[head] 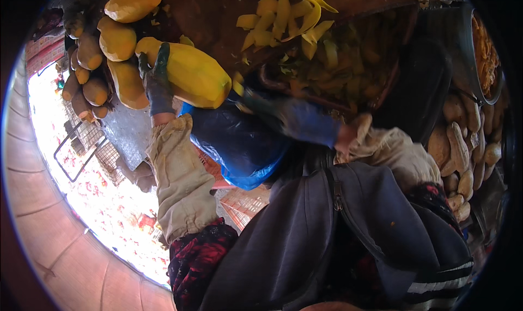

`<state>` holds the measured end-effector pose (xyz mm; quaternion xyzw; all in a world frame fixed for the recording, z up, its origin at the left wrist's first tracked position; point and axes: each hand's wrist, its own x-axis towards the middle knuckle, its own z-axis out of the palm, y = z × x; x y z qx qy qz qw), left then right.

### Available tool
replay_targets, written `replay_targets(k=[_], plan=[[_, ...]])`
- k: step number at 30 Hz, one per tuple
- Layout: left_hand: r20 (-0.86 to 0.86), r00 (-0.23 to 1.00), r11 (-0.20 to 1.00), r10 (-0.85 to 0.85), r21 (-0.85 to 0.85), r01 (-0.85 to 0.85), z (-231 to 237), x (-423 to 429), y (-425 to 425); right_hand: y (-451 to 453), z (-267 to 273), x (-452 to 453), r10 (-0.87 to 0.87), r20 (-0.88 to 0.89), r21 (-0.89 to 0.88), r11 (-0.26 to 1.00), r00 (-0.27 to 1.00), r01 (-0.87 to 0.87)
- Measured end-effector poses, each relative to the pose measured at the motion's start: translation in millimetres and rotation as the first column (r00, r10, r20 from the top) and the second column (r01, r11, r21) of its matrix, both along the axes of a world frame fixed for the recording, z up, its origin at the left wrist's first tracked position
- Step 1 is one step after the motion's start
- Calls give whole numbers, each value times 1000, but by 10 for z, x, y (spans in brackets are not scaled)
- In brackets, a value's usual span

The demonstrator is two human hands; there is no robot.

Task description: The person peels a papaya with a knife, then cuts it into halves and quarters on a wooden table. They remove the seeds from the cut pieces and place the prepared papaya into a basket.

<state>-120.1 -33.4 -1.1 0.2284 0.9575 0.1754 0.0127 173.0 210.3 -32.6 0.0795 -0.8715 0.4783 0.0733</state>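
Observation:
A large peeled yellow squash (200,76), likely a butternut, lies at the work surface's near edge, its skin cut into long facets. My left hand (157,80), in a dark glove with a blue cuff, grips its narrower end from above. My right hand (278,110), gloved in the same way, is right of the squash's broad end and badly blurred by motion. A small yellow piece (238,84) shows at its fingertips; whether a tool is in the hand cannot be made out. Below the squash hangs blue plastic sheeting (245,147).
More peeled squashes (117,39) lie at the left, beside a pile of unpeeled ones with trimmed ends (94,92). Yellow peel strips (282,18) lie on the brown surface (204,8). A container of peelings (392,80) is nearer me. Tan squashes (459,147) and a tub of orange shreds (496,94) stand right.

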Motion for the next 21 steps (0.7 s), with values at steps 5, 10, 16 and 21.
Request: replay_targets(k=[5, 10, 16, 21], plan=[[-78, 993, 991, -88, -104, 79, 205, 275, 210, -98, -30, -67, -192, -329, 176, 950, 925, 260], [-78, 997, 1000, 2, -1, -2, 220, 213, 240, -207, -416, -95, -177, -209, 4, 983, 962, 182], [221, 964, 948, 145, 246, -199, 44, 111, 102, -309, -670, 293, -75, -308, 638, 724, 948, 265], [192, 971, 932, 140, 305, -195, 93, 121, 176, -253, -424, 34, -159, -240, -100, 985, 958, 138]])
